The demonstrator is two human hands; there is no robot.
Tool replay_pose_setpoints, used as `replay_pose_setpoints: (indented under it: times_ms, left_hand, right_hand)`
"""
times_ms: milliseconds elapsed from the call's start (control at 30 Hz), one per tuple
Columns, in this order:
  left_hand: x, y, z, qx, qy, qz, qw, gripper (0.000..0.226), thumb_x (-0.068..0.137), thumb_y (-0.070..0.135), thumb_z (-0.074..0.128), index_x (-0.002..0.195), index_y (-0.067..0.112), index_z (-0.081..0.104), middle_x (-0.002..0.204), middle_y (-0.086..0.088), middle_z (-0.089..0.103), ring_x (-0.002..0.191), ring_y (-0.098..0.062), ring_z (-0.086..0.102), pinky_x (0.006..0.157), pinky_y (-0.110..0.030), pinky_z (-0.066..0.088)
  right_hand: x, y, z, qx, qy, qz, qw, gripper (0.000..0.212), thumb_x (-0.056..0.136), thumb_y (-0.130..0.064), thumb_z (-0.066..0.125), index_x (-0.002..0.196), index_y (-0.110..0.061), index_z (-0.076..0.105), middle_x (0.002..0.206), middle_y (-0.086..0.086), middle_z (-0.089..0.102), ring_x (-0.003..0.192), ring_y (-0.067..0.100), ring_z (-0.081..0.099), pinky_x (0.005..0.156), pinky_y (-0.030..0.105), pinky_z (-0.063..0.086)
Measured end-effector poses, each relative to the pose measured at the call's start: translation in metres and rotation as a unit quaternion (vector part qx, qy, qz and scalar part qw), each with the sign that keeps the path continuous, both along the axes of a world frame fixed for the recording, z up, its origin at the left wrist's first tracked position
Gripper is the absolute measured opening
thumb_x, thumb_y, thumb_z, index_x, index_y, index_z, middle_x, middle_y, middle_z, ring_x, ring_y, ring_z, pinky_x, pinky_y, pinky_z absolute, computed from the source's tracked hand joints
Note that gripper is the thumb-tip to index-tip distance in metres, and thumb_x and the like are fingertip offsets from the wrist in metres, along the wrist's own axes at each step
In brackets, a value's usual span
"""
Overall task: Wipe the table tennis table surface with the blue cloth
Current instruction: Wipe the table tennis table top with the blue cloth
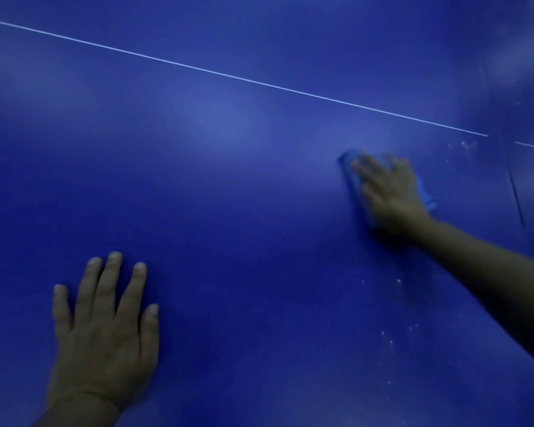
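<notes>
head | looks forward, down (steeply) | close over table [228,180]; single view

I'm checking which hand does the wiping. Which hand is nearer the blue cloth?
Right. The right hand lies flat on top of the blue cloth, pressing it to the table. The left hand rests flat on the table, well apart from the cloth, nearer the camera.

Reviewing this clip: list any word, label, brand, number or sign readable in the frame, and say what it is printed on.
None: no text shows anywhere.
The table surface carries only a thin white line and pale specks, no lettering.
The blue cloth under the right hand is motion-blurred; no label can be made out.
The left hand lies flat on bare surface.
</notes>
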State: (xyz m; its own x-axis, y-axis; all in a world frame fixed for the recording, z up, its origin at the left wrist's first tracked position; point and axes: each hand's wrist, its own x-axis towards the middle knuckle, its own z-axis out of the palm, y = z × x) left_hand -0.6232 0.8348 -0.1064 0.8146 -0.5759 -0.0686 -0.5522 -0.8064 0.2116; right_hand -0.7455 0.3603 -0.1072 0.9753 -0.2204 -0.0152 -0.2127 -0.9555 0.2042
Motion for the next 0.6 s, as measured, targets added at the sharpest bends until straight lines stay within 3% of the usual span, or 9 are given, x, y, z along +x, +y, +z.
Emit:
replay_pose_setpoints:
  times_ms: [67, 133, 233, 300, 367, 433, 500, 567, 600]
  left_hand:
    - [0.000, -0.002, 0.000, -0.008, -0.008, 0.001, 1.000, 0.063, 0.092, 0.040, 0.034, 0.144, 0.007, 0.048, 0.158, -0.014, 0.031, 0.149, -0.032, 0.020, 0.120, -0.051, -0.004]
    - [0.000, -0.001, 0.000, -0.014, -0.010, -0.004, 1.000, 0.063, 0.093, 0.040, 0.033, 0.144, 0.006, 0.047, 0.158, -0.015, 0.031, 0.149, -0.033, 0.019, 0.120, -0.050, -0.005]
    - [0.002, 0.000, 0.002, -0.011, -0.004, -0.006, 1.000, 0.062, 0.094, 0.040, 0.032, 0.144, 0.006, 0.047, 0.159, -0.015, 0.030, 0.150, -0.032, 0.018, 0.120, -0.048, -0.008]
    - [0.000, 0.000, 0.003, -0.008, 0.003, -0.003, 1.000, 0.062, 0.095, 0.040, 0.032, 0.144, 0.006, 0.047, 0.159, -0.015, 0.031, 0.150, -0.032, 0.017, 0.120, -0.047, -0.010]
    - [0.000, 0.000, 0.003, -0.010, 0.005, -0.004, 1.000, 0.062, 0.095, 0.041, 0.031, 0.145, 0.006, 0.047, 0.158, -0.015, 0.031, 0.150, -0.032, 0.018, 0.120, -0.047, -0.010]
    - [0.001, 0.000, 0.002, -0.003, 0.006, -0.007, 1.000, 0.063, 0.095, 0.042, 0.031, 0.145, 0.007, 0.046, 0.158, -0.015, 0.031, 0.150, -0.032, 0.017, 0.120, -0.046, -0.011]
    - [0.001, 0.001, 0.002, 0.000, 0.001, -0.008, 1.000, 0.063, 0.096, 0.042, 0.030, 0.146, 0.007, 0.045, 0.159, -0.015, 0.030, 0.150, -0.032, 0.016, 0.120, -0.045, -0.012]
    - [0.000, 0.000, 0.001, -0.001, 0.000, -0.010, 1.000, 0.064, 0.097, 0.043, 0.028, 0.147, 0.007, 0.043, 0.160, -0.015, 0.029, 0.151, -0.031, 0.014, 0.120, -0.046, -0.012]
    - [-0.001, 0.000, 0.001, -0.005, 0.000, -0.010, 1.000, 0.064, 0.097, 0.044, 0.028, 0.148, 0.007, 0.042, 0.160, -0.015, 0.028, 0.151, -0.031, 0.013, 0.120, -0.048, -0.011]
  right_hand:
    - [0.022, -0.067, -0.002, -0.011, -0.003, -0.127, 0.992, 0.066, 0.103, -0.048, -0.005, 0.147, -0.021, 0.037, 0.160, 0.007, 0.033, 0.141, 0.042, 0.035, 0.108, 0.061, 0.029]
    - [0.038, -0.082, -0.003, 0.022, -0.033, -0.189, 0.981, 0.062, 0.106, -0.045, 0.004, 0.146, -0.017, 0.043, 0.160, 0.004, 0.033, 0.141, 0.041, 0.035, 0.108, 0.059, 0.030]
    - [0.030, -0.014, -0.006, 0.008, -0.108, -0.032, 0.994, 0.041, 0.109, -0.025, 0.024, 0.141, -0.010, 0.045, 0.147, 0.016, 0.049, 0.133, 0.043, 0.045, 0.104, 0.057, 0.034]
    - [-0.012, 0.061, 0.006, 0.047, -0.051, 0.114, 0.991, 0.044, 0.108, -0.031, 0.022, 0.146, -0.018, 0.040, 0.152, 0.012, 0.044, 0.138, 0.043, 0.037, 0.109, 0.059, 0.027]
    - [-0.069, 0.118, 0.016, 0.108, 0.036, 0.240, 0.964, 0.047, 0.105, -0.040, 0.022, 0.145, -0.029, 0.045, 0.157, 0.000, 0.037, 0.144, 0.039, 0.029, 0.116, 0.058, 0.017]
    - [-0.097, 0.116, 0.019, 0.107, 0.078, 0.298, 0.945, 0.048, 0.104, -0.042, 0.025, 0.145, -0.031, 0.046, 0.157, -0.004, 0.037, 0.146, 0.037, 0.028, 0.117, 0.057, 0.016]
    - [-0.078, 0.071, 0.013, 0.065, 0.045, 0.255, 0.964, 0.046, 0.105, -0.040, 0.027, 0.150, -0.033, 0.036, 0.155, 0.000, 0.038, 0.141, 0.040, 0.033, 0.112, 0.059, 0.022]
    - [-0.043, 0.030, 0.012, 0.043, -0.014, 0.093, 0.995, 0.048, 0.107, -0.034, 0.029, 0.155, -0.037, 0.023, 0.152, 0.009, 0.044, 0.132, 0.046, 0.043, 0.103, 0.062, 0.032]
    - [-0.033, 0.018, 0.011, 0.059, -0.054, 0.000, 0.997, 0.047, 0.107, -0.033, 0.029, 0.154, -0.037, 0.024, 0.150, 0.011, 0.047, 0.129, 0.048, 0.046, 0.100, 0.063, 0.036]
